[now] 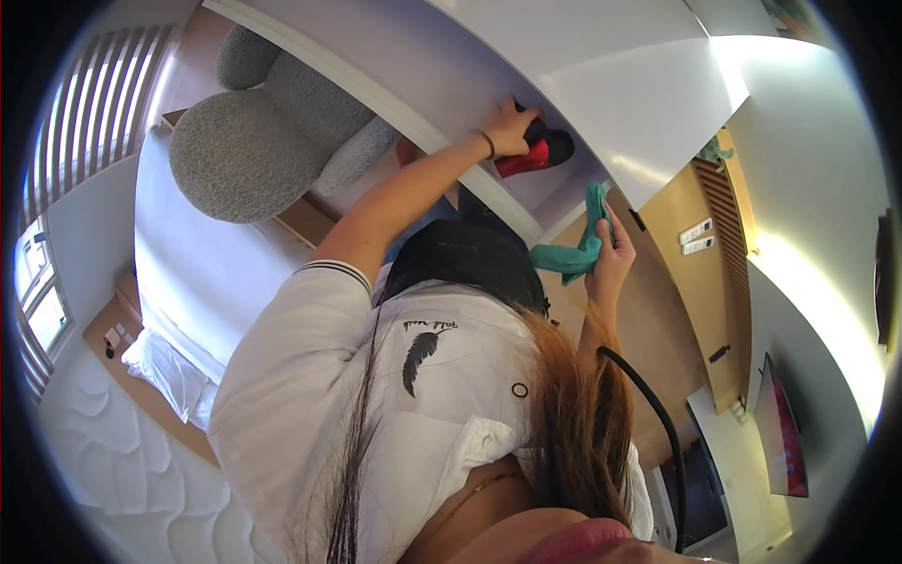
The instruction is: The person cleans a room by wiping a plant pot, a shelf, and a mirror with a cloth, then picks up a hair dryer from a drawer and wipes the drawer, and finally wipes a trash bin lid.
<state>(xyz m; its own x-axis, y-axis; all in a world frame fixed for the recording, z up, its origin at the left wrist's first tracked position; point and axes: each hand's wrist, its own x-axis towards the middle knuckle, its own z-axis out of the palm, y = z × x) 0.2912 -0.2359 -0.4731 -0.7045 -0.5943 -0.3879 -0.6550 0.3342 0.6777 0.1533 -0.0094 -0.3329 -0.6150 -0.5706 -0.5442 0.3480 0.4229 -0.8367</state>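
Observation:
My left hand (513, 130) reaches into a white compartment (423, 53) with a raised white edge. Its fingers close around the black part of a shiny red and black object (525, 158). A rounded black end of that object shows beyond my fingers; it may be footwear, but I cannot tell. Outside the compartment, near its right end, my right hand (612, 250) holds a limp teal cloth (569, 258). One length of the cloth stands up along my fingers, and another hangs out to the left. My palm hides part of it.
A large grey plush figure (243, 151) sits beside a white bed (190, 240), left of the compartment. Glossy white panels (627, 92) border its far side. To the right are remote controls (697, 237) on a wooden surface and a television (782, 430). A black cable (666, 423) hangs close to me.

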